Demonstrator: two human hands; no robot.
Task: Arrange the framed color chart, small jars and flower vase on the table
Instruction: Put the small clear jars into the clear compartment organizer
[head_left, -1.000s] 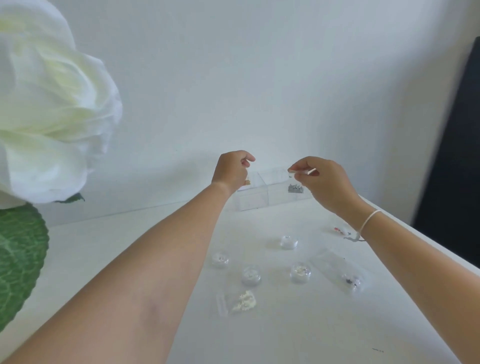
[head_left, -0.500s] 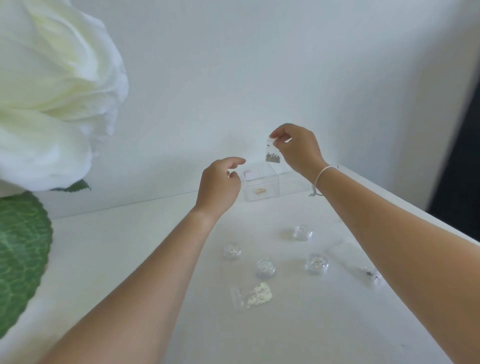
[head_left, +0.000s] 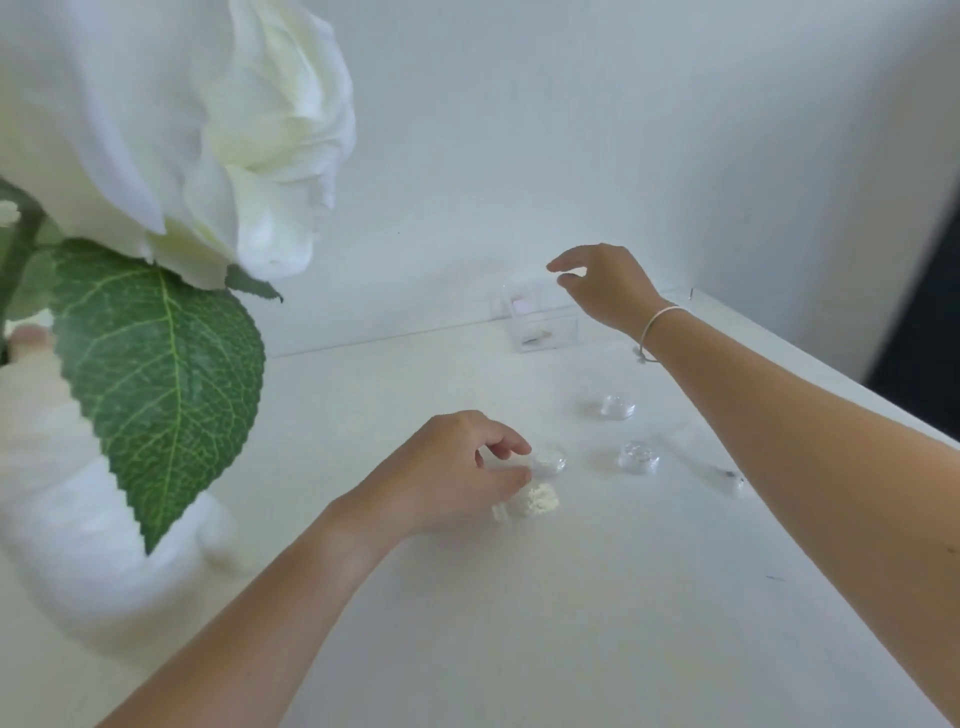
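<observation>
Three small clear jars (head_left: 618, 406) (head_left: 638, 458) (head_left: 549, 460) stand on the white table (head_left: 519, 623). My left hand (head_left: 452, 470) hovers low beside the nearest jar, fingers curled, thumb touching a small clear bag of white flakes (head_left: 535, 501). What lies under its palm is hidden. My right hand (head_left: 605, 291) hangs open, fingers spread, just above a clear plastic box (head_left: 543, 325) at the wall. At the left stands a white vase (head_left: 78, 493) with a big white flower (head_left: 182, 130) and a green leaf (head_left: 156, 374). No framed chart is in view.
Another clear bag with dark bits (head_left: 724, 478) lies to the right of the jars, by my right forearm. A white wall runs behind the table. The table's right edge borders a dark area (head_left: 924, 338).
My right hand let go of the small bag it held above the box and now hangs open. My left hand dropped from the box down to the jars and bag.
</observation>
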